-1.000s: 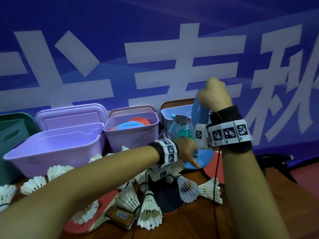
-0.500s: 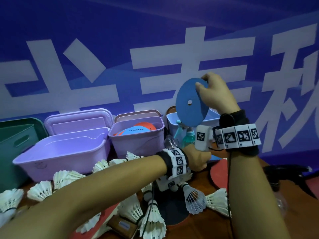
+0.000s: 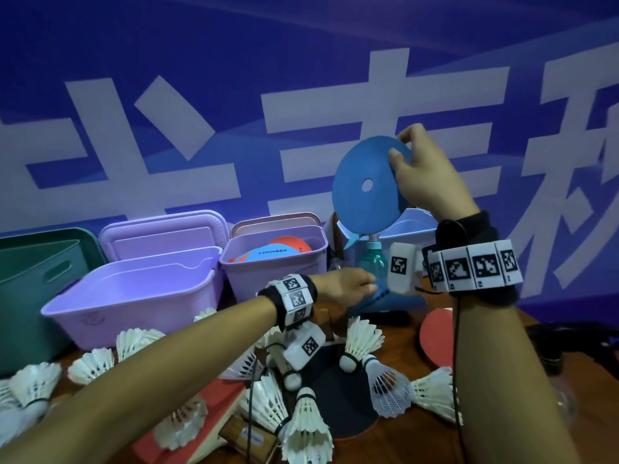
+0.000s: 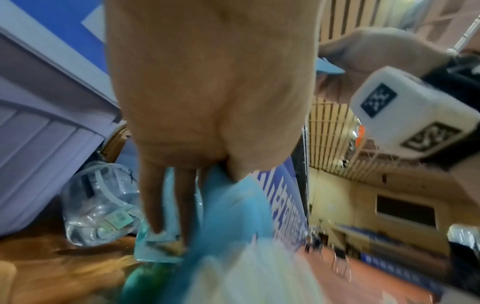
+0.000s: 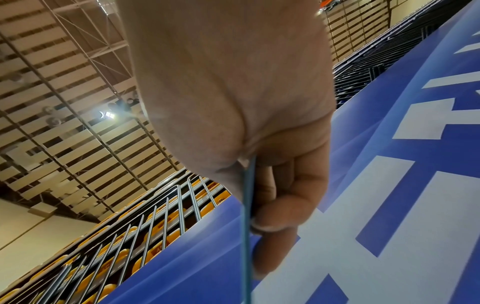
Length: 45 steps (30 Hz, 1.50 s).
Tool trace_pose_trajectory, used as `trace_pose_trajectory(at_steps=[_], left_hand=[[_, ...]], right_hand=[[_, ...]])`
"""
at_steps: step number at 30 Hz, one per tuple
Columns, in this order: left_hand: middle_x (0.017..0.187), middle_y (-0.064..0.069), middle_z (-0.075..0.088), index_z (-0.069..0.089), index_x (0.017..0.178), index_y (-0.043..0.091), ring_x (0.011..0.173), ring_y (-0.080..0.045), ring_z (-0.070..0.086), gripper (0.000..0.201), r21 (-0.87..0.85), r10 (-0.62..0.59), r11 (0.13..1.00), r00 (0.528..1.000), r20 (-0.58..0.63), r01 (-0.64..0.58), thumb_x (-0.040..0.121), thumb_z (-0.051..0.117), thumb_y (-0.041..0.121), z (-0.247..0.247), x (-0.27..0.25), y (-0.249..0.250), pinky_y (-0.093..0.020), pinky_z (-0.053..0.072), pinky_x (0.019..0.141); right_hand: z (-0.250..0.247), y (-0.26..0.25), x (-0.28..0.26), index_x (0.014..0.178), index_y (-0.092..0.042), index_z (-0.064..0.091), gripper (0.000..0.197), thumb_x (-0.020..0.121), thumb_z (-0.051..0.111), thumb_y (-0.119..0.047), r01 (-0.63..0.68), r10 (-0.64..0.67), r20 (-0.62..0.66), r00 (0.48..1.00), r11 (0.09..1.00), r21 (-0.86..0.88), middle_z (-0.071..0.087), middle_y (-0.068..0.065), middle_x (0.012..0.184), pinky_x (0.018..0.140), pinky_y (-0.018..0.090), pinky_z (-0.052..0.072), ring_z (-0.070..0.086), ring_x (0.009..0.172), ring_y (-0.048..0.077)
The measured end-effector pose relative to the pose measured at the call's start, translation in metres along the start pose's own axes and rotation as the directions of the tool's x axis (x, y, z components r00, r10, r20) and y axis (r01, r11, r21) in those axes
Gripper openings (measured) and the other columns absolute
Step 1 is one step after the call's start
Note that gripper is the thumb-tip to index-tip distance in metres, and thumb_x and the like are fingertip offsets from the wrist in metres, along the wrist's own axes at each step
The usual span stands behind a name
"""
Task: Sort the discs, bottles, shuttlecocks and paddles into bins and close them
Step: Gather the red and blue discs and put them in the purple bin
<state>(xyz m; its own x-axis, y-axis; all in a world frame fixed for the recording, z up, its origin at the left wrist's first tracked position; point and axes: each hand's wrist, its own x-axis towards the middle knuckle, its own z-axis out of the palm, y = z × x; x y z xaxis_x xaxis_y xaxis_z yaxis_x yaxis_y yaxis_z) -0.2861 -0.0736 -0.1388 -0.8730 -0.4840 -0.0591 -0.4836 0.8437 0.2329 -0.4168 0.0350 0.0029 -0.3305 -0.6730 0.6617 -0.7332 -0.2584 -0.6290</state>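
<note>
Since a moment ago, the right hand (image 3: 427, 175) has lifted a blue disc (image 3: 366, 185) higher, clear above the bins, and turned its flat face toward the camera. Thumb and fingers pinch the disc's upper rim. Lower down, the left hand (image 3: 345, 288) grips a second blue disc (image 3: 385, 301) lying on the wooden table (image 3: 418, 440), fingers curled over its edge. Behind it, a small purple bin (image 3: 271, 277) already holds orange and blue discs. White shuttlecocks (image 3: 363, 343) lie scattered on the table.
</note>
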Motion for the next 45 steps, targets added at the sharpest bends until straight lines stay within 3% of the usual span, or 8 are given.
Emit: trace_pose_trajectory(at_steps=[11,16,19,24,28,34,38,45], left_hand=[[0.087,-0.01,0.06,0.057,0.09,0.007,0.077,-0.017,0.052,0.037,-0.122,-0.153,0.984,0.962,-0.224,0.128,0.108,0.04,0.034,-0.035,-0.035,-0.027,-0.033,0.042,0.071],[0.075,-0.001,0.06,0.059,0.082,0.012,0.064,-0.011,0.051,0.036,-0.269,-0.233,0.95,0.928,-0.289,0.155,0.108,0.041,0.029,-0.051,-0.06,-0.051,-0.019,0.043,0.054],[0.067,0.001,0.055,0.054,0.077,0.014,0.057,-0.011,0.049,0.035,-0.356,-0.333,0.915,0.85,-0.408,0.187,0.107,0.041,0.025,-0.062,-0.077,-0.062,-0.024,0.042,0.051],[0.048,-0.004,0.051,0.05,0.07,0.012,0.033,-0.019,0.053,0.04,-0.603,-0.55,0.784,0.612,-0.568,0.145,0.107,0.038,0.023,-0.077,-0.109,-0.084,-0.021,0.039,0.032],[0.075,-0.014,0.068,0.057,0.102,0.007,0.044,-0.019,0.067,0.029,-0.829,-0.722,0.559,0.478,-0.501,-0.024,0.108,0.034,0.023,-0.079,-0.116,-0.11,-0.023,0.05,0.038],[0.103,-0.014,0.074,0.052,0.108,0.004,0.061,-0.022,0.076,0.012,-0.933,-0.754,0.359,0.587,-0.296,-0.01,0.1,0.044,0.0,-0.059,-0.106,-0.129,-0.021,0.054,0.045],[0.114,-0.02,0.071,0.048,0.127,-0.003,0.047,-0.016,0.07,0.033,-0.913,-0.792,0.397,0.539,-0.286,0.1,0.095,0.043,-0.008,-0.053,-0.098,-0.145,-0.017,0.039,0.037],[0.127,-0.015,0.065,0.047,0.14,0.018,0.042,-0.009,0.062,0.049,-0.921,-0.754,0.388,0.567,-0.333,-0.026,0.097,0.049,-0.006,-0.06,-0.096,-0.157,-0.017,0.038,0.036]], right_hand=[[-0.001,0.009,0.001,0.122,-0.01,0.044,0.025,0.105,0.044,-0.027,-0.05,0.05,0.023,0.998,0.998,-0.034,0.057,0.008,0.108,0.067,0.034,0.042,0.056,0.093,0.027],[0.005,0.007,0.0,0.127,-0.011,0.038,0.026,0.103,0.043,-0.017,-0.06,0.059,0.023,0.998,0.997,0.039,0.061,0.016,0.103,0.061,0.038,0.05,0.062,0.085,0.032],[0.011,0.002,-0.004,0.127,-0.021,0.039,0.031,0.099,0.04,-0.008,-0.056,0.053,0.033,0.998,0.991,0.12,0.061,0.021,0.097,0.056,0.049,0.06,0.067,0.079,0.034],[0.032,-0.003,0.0,0.103,-0.011,0.067,0.017,0.096,0.052,-0.012,-0.083,0.082,0.015,0.997,0.98,0.178,0.062,0.009,0.112,0.061,0.048,0.062,0.066,0.096,0.029],[0.059,-0.005,-0.004,0.133,-0.016,0.055,0.049,0.087,0.07,-0.027,-0.043,0.028,0.129,0.991,0.992,0.116,0.061,0.004,0.127,0.075,0.045,0.062,0.07,0.093,0.026],[0.104,0.0,-0.009,0.152,-0.019,0.029,0.075,0.089,0.07,-0.015,-0.101,0.07,0.302,0.951,0.991,0.088,0.055,0.012,0.136,0.056,0.028,0.06,0.073,0.064,0.017],[0.122,0.008,-0.011,0.153,-0.019,0.026,0.082,0.085,0.069,-0.008,-0.118,0.093,0.334,0.938,0.991,0.056,0.055,0.017,0.136,0.076,0.045,0.062,0.071,0.093,0.031],[0.13,0.023,-0.009,0.155,-0.016,0.026,0.078,0.088,0.065,-0.004,-0.09,0.089,0.272,0.958,0.996,-0.011,0.045,0.011,0.149,0.087,0.031,0.052,0.055,0.122,0.028]])
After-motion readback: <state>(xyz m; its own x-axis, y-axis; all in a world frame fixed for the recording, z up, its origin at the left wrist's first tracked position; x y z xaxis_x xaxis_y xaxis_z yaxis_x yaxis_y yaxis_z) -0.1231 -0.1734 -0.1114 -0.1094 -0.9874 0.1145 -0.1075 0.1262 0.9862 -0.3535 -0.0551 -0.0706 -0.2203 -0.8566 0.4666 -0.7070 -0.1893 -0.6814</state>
